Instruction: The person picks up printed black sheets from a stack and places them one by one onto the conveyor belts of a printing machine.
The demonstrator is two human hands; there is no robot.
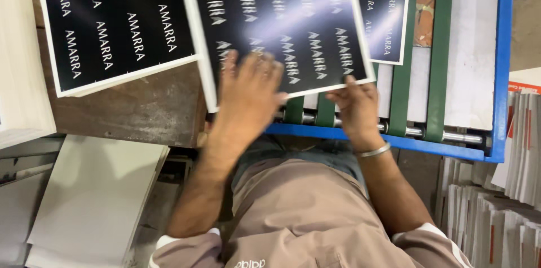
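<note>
A glossy black printed sheet (282,14) with a white border and rows of white lettering lies across the near end of a blue-framed conveyor (501,65). My left hand (248,96) presses flat on the sheet's near edge, fingers spread and blurred. At the sheet's near right corner, my right hand (356,111), with a metal bangle on the wrist, pinches the edge. A stack of the same black sheets (112,26) rests to the left on a worn wooden table (141,110). Another black sheet (389,14) lies further along the conveyor.
Green belts (439,48) and metal rollers (451,135) run along the conveyor. White paper stacks sit at far left (20,65) and lower left (96,200). Bundles of white sheets with red marks (501,211) stand at lower right.
</note>
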